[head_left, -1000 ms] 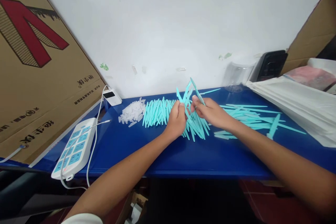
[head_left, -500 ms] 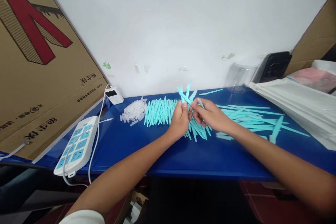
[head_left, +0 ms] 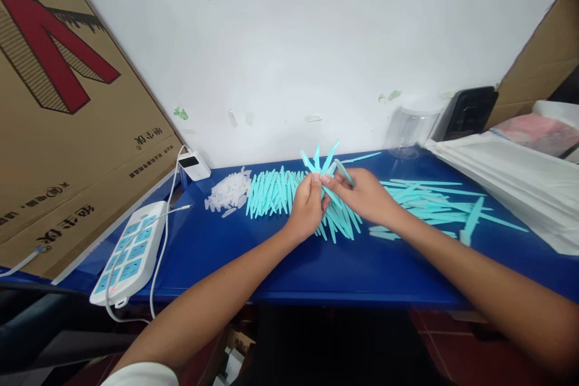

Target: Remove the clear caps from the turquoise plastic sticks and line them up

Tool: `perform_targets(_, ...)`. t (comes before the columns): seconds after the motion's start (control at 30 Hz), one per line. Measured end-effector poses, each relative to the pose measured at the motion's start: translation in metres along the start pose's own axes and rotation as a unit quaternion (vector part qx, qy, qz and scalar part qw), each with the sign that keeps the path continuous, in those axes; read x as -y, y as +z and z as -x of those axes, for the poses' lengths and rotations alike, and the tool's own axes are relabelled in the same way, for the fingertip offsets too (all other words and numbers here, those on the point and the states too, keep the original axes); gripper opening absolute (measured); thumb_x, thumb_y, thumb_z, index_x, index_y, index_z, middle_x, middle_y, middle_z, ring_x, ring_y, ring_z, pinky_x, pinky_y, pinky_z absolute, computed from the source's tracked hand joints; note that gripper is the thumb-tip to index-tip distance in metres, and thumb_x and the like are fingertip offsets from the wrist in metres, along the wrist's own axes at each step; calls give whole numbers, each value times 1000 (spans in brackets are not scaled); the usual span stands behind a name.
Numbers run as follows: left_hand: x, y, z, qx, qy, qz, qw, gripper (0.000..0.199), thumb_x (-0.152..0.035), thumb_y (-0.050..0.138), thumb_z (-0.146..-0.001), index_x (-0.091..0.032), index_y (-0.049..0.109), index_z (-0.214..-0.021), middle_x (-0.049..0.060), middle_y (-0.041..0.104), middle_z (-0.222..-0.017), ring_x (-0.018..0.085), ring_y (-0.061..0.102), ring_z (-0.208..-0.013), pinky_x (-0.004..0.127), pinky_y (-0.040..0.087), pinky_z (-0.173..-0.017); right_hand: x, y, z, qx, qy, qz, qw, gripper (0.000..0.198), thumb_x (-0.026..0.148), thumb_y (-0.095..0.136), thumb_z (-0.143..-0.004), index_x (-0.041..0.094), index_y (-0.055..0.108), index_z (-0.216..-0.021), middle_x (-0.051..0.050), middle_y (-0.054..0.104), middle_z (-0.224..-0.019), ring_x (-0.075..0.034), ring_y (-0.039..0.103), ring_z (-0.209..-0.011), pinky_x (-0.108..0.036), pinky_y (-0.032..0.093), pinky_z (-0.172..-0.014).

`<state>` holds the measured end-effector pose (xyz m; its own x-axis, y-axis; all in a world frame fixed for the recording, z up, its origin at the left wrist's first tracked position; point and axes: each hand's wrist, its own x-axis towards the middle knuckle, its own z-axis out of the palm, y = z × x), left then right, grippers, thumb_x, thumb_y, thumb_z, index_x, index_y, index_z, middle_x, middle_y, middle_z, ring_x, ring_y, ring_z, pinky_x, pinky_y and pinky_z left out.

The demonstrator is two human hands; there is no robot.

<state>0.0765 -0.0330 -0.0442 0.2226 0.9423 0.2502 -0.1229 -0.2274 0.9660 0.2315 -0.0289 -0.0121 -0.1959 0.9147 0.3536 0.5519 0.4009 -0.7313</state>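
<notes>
rt hand [head_left: 359, 193] has come in since a sec ago, its thumb now right by the lt hand [head_left: 306, 208] at a fan of slim turquoise plastic knife-shaped sticks [head_left: 317, 160], so prob. another's been added. lt grips the fan; rt seems to pinch nr its base, w/ 1 pale turquoise plastic stick [head_left: 344, 174] tucked in its fingers. all above a smooth blue table [head_left: 316, 280], over a heap of similar turquoise sticks [head_left: 337, 221].

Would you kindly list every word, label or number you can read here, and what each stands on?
"绝尘侠" with "®": upside-down print on the left cardboard box; my best reading.
"绝尘侠": seemingly repeated larger, lower on that box.
Too small or blurred: the box's other lines and the print on the small box under the table.
No digits legible on the white device.
</notes>
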Motion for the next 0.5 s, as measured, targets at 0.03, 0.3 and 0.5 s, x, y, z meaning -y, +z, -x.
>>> perform_targets(0.03, -1, 0, 0, -3, -3, -2, 1000, 48, -69, 48, -102, -23, 43, -89, -8, 43, -60, 7, 39, -44, 18, 31, -41, 0, 0, 0, -19, 0, -5, 1000, 54, 69, 61, -94, 22, 50, -69, 5, 39, -60, -14, 37, -57, -30, 28, -58)
perform_targets(0.3, 2, -4, -3, 0, 10, -43, 999, 40, -62, 43, -106, -22, 46, -98, -4, 61, -67, 10, 56, -41, 21, 40, -39, 4, -3, -1, -115, -29, -46, 992, 37, 53, 58, -99, 21, 60, -80, 4, 39, -62, -16, 38, -60, -32, 30, -61)
perform_targets(0.5, -1, -14, -5, -60, 4, -208, 976, 38, -52, 35, -109, -23, 54, -93, -3, 59, -64, 15, 59, -50, 24, 42, -52, 4, -19, -7, -231, -24, -48, 972, 26, 37, 54, -97, 23, 48, -75, 1, 45, -68, -17, 40, -65, -31, 33, -63)
